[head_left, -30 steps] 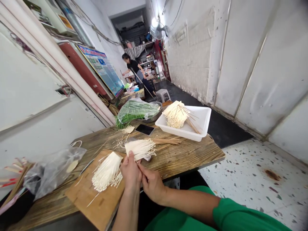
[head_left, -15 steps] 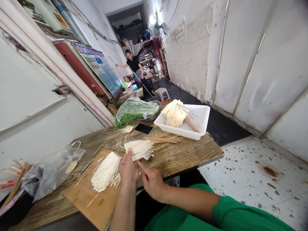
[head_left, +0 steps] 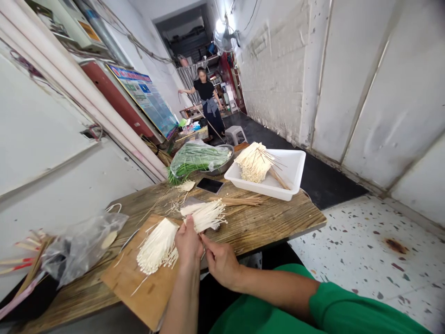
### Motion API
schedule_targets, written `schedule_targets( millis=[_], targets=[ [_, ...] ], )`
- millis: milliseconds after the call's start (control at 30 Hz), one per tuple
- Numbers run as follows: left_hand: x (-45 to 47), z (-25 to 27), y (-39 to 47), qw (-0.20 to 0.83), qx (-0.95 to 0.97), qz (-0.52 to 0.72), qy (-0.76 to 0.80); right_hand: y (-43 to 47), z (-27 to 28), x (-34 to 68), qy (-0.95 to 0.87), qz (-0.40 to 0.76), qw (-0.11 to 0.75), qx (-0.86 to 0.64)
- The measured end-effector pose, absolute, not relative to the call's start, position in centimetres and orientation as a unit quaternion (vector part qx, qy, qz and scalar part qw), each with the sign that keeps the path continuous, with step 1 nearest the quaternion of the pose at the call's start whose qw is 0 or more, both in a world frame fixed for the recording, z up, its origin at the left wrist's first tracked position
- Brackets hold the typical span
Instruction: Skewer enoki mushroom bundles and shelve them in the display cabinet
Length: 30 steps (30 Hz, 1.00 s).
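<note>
My left hand (head_left: 189,239) is closed on a flat bunch of enoki mushrooms (head_left: 206,215), thumb on top, with the caps fanned to the right. Just right of it, my right hand (head_left: 222,263) pinches a thin bamboo skewer, mostly hidden between the fingers, at the near edge of the bunch. A larger heap of enoki (head_left: 158,246) lies on a wooden cutting board (head_left: 128,283) to the left. Loose bamboo skewers (head_left: 239,201) rest on the table beyond my hands. Skewered enoki (head_left: 255,162) are piled in a white plastic tray (head_left: 295,174).
On the wooden table (head_left: 274,222) are a phone (head_left: 210,185) and bagged green vegetables (head_left: 194,157) over a metal bowl. A clear plastic bag (head_left: 78,246) and a black container (head_left: 31,299) sit at left. Farther back, a person (head_left: 208,99) holds a long stick near a stool (head_left: 236,134).
The held enoki are spread a little more and shifted slightly right; both hands keep their grips. In the background, the person has moved right and stands more upright. The view has shifted slightly.
</note>
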<state>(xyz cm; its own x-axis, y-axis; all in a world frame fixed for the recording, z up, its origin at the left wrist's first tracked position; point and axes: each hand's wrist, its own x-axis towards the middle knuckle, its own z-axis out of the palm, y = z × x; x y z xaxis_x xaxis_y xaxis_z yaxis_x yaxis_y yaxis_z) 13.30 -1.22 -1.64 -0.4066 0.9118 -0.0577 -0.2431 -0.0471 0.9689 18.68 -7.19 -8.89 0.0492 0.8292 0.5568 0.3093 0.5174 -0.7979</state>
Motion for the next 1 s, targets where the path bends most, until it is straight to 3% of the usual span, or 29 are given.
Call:
schedule_targets(
  millis=[200,467,667,1000],
  targets=[
    [12.3,-0.9,-0.4,0.501,0.335,0.587,0.540,-7.4,-8.9,18.9,-0.661,0.210,0.568,-0.443],
    [11.3,-2.8,1.0,0.414,0.312,0.601,0.609,-7.5,-10.2,18.1,-0.680,0.208,0.533,-0.458],
    [11.0,-2.7,1.4,0.457,0.279,0.620,0.574,-7.2,-10.7,18.0,-0.684,0.208,0.530,-0.456],
    [10.9,-2.8,1.4,0.404,0.295,0.648,0.574,-7.2,-10.2,18.1,-0.708,0.179,0.502,-0.463]
  ],
)
